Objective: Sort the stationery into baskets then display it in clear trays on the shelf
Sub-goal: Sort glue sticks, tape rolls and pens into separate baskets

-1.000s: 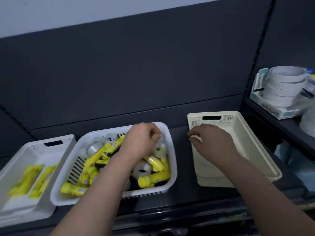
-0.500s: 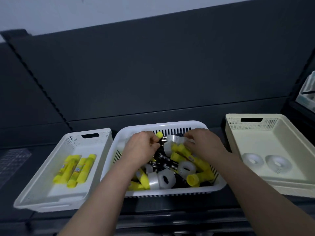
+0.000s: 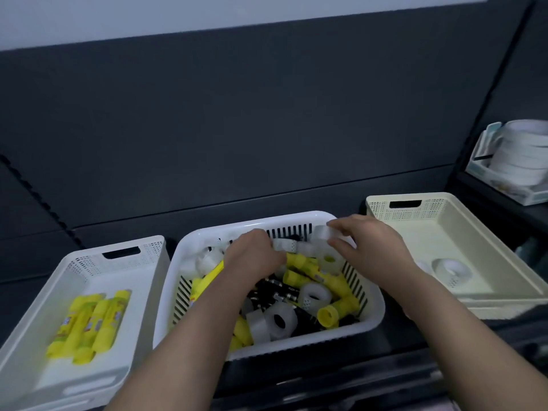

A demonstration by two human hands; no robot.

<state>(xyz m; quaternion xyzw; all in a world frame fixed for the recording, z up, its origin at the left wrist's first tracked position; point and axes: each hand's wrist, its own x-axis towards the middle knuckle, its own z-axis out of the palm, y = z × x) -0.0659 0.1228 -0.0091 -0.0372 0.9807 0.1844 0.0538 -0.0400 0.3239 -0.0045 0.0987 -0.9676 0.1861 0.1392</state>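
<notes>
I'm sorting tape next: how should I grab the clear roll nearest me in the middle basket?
Likely pinch the roll across its rim, a finger through the hole and thumb outside, coming from above: its hole faces up and forward, uncovered.

Three baskets stand in a row on the shelf (image 3: 400, 345): the left basket (image 3: 86, 264) holds glue sticks (image 3: 89, 324), the middle basket (image 3: 296, 344) a mixed heap (image 3: 311, 295), the right basket (image 3: 430, 212) seemingly two tape rolls (image 3: 450, 269).

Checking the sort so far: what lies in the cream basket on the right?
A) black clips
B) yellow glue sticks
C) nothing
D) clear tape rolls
D: clear tape rolls lie in the cream basket; the glue sticks are in the left basket.
</notes>
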